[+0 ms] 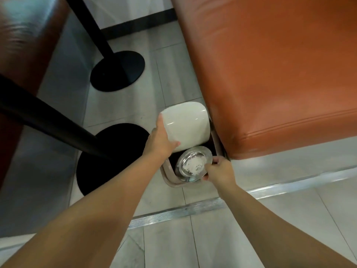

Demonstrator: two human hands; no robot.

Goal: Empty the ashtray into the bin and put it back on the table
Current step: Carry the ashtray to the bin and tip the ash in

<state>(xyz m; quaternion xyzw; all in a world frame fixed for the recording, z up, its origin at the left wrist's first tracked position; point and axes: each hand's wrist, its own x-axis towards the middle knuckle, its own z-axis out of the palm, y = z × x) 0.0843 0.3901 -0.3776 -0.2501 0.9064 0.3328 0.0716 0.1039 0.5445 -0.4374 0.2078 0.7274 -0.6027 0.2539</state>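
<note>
A round metal ashtray (190, 158) with a crumpled white tissue (194, 163) in it hangs tilted over the dark mouth of a small beige bin (170, 176) on the floor. My right hand (218, 171) grips the ashtray's right rim. My left hand (161, 141) holds the bin's white lid (186, 125) lifted up and back. The bin stands tight against the corner of an orange seat.
An orange upholstered seat (280, 74) fills the right side, close to the bin. Two black table posts with round bases (117, 71) (108, 157) stand on the pale tiled floor at left. A brown seat (23, 45) is at far left. A metal floor strip (193, 208) runs below.
</note>
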